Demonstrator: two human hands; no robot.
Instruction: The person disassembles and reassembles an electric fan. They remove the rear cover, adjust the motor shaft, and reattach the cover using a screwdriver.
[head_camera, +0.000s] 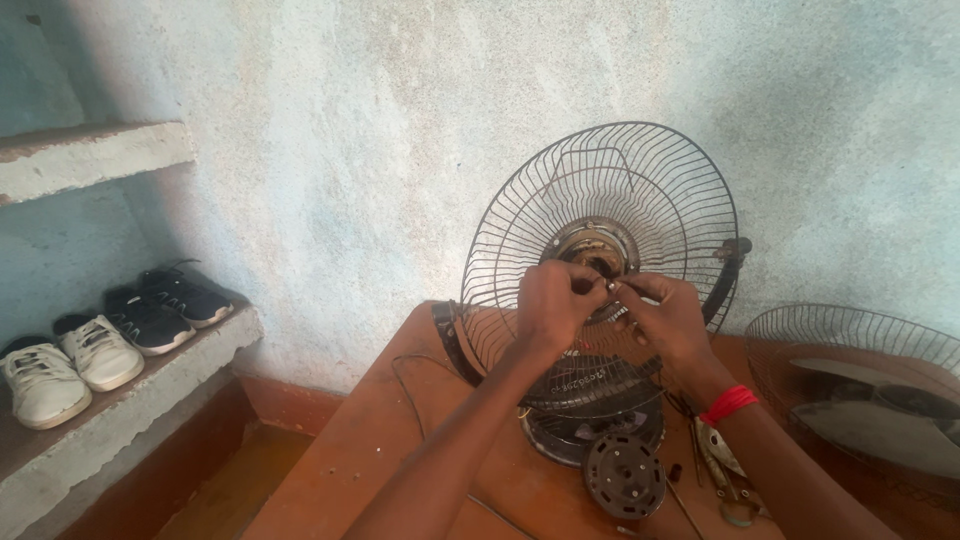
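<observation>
A dark wire fan guard (600, 190) stands upright on an orange-brown table (360, 450), with a round metal hub (598, 246) at its middle. My left hand (552, 305) and my right hand (668, 318) meet just below the hub, fingertips pinched together on something small that I cannot make out. A red band (728, 404) circles my right wrist. A round dark motor part (624, 474) lies on the table below my hands.
A second fan guard with blades (860, 390) lies at the right. Pliers (712, 450) and small tools rest beside my right forearm. Left of the table, a concrete ledge (130, 400) holds white shoes (70, 365) and black shoes (165, 305). A rough blue wall stands behind.
</observation>
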